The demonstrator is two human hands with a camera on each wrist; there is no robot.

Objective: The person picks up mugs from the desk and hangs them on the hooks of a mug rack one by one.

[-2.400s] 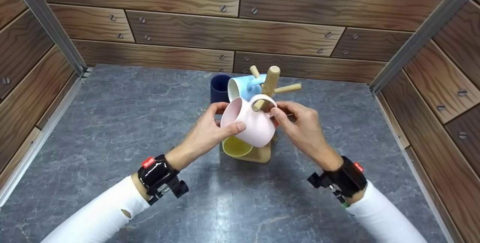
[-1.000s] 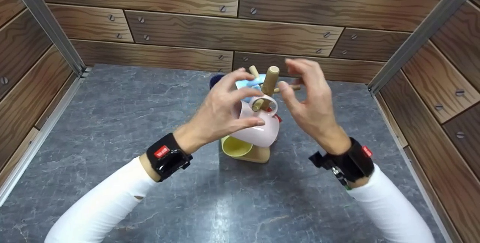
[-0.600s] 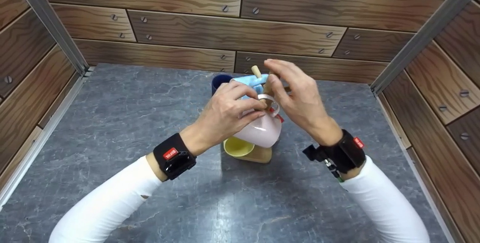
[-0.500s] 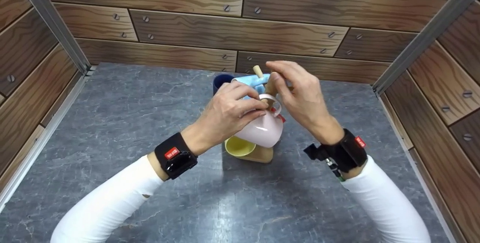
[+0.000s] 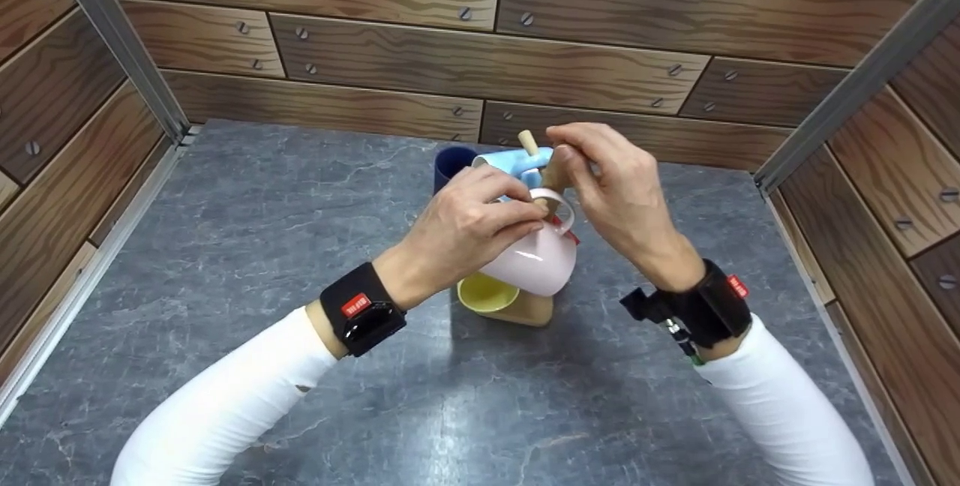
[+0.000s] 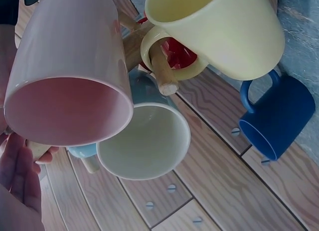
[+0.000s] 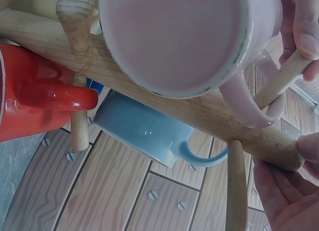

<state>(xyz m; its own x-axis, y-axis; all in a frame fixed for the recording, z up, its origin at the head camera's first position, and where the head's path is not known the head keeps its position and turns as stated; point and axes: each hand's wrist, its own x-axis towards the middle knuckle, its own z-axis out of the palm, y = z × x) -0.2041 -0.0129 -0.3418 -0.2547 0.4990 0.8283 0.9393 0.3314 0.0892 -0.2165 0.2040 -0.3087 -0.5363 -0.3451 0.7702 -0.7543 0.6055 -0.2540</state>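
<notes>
A wooden mug tree stands on the table, its post (image 7: 209, 109) carrying several pegs. Near its top hangs a pink mug (image 5: 536, 265), the handle looped over a peg (image 7: 281, 84). My left hand (image 5: 472, 220) pinches that peg's end, above the pink mug. At the top of the post my right hand (image 5: 622, 197) grips with thumb and fingers. Behind the pink mug hangs a light blue mug (image 7: 142, 128). A yellow mug (image 6: 224, 31) and a red mug (image 7: 40, 91) hang lower; the red one is mostly hidden in the head view.
A dark blue mug (image 5: 454, 163) is behind the left hand, its handle free of any peg in the left wrist view. The tree's wooden base (image 5: 525, 311) rests on the grey marbled table (image 5: 300, 193). Wood-patterned panels (image 5: 375, 43) enclose the back and sides.
Both hands have let go of the pink mug, which stays hanging. My left hand moved to the peg's end and my right hand rose to the post's top. The view shifted slightly.
</notes>
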